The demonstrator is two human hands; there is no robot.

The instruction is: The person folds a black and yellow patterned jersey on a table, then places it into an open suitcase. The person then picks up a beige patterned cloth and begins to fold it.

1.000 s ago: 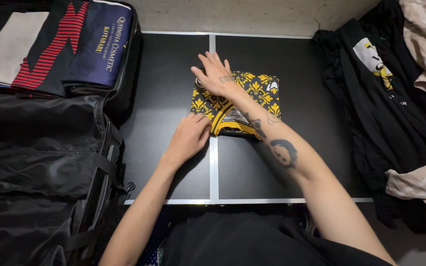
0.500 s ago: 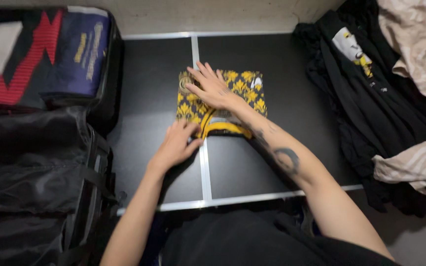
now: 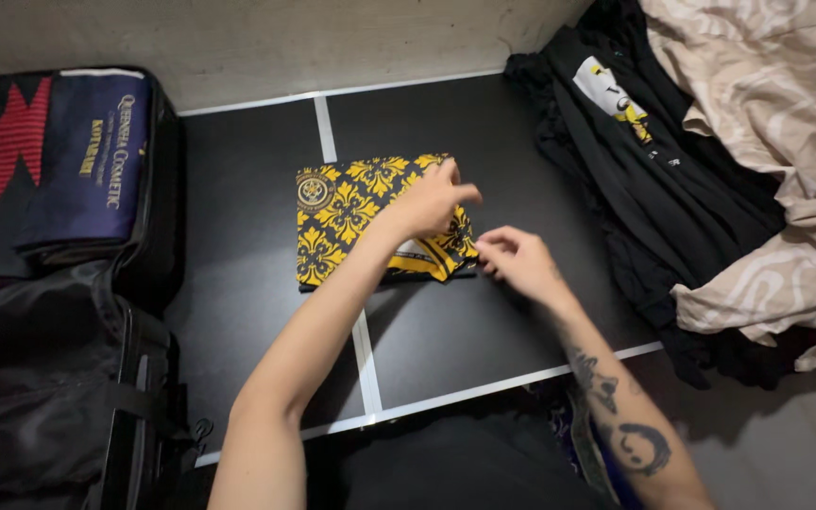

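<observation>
while the right hand [image 3: 519, 262] pinches the near right corner of the folded yellow-and-black cloth [image 3: 351, 212] on the black floor [image 3: 484, 321], the left hand [image 3: 432, 200] lies flat on its right side. further left, an open black suitcase [image 3: 68, 378] holds a folded navy garment [image 3: 87, 170] with pale lettering.

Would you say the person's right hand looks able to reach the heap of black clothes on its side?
Probably yes: the right hand sits beside the folded yellow-and-black patterned cloth, with bare black floor between it and the heap of black clothes.
</observation>
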